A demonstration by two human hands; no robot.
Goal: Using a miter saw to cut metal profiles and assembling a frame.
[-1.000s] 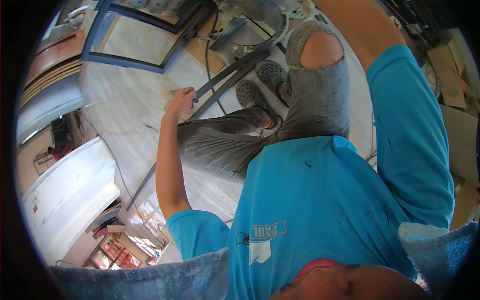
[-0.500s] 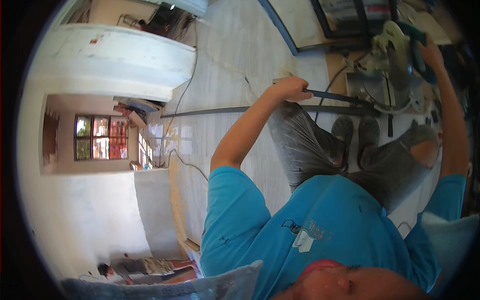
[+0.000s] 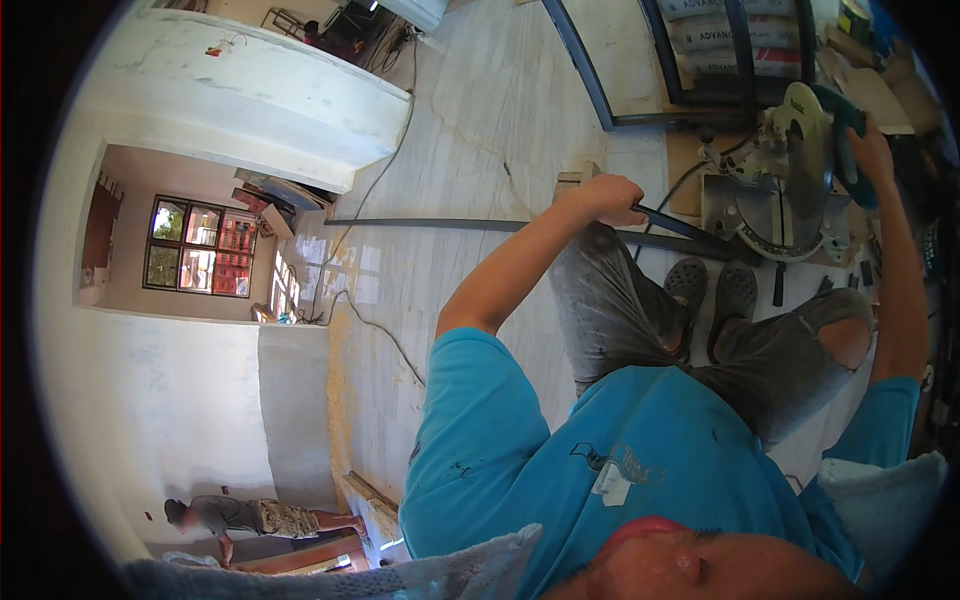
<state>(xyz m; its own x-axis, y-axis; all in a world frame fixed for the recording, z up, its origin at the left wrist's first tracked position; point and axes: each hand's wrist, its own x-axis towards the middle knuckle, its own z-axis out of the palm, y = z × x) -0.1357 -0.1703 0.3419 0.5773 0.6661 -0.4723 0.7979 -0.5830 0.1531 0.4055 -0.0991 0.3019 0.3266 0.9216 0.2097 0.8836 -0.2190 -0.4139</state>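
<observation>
My left hand [image 3: 615, 200] is closed round the near end of a dark narrow metal bar [image 3: 688, 227], just above my left knee. The bar runs right to the base of a miter saw [image 3: 787, 222], which stands on the floor ahead of my feet. My right hand [image 3: 870, 152] grips the green handle [image 3: 846, 115] of the saw, its fingers partly hidden behind it. Beside the handle rises the saw's round pale guard [image 3: 803, 112], with the blade area below blurred. A short dark offcut [image 3: 778, 284] lies by the saw base.
A long dark bar [image 3: 430, 223] lies across the tiled floor. Dark metal frames [image 3: 597, 85] lean near stacked bags [image 3: 735, 40] beyond the saw. A cable [image 3: 378, 165] snakes along the floor at left. Another person [image 3: 235, 513] bends at the lower left.
The whole view has shifted and tilted slightly, and the other person shows more fully. Both my hands keep their hold on the bar and the saw handle.
</observation>
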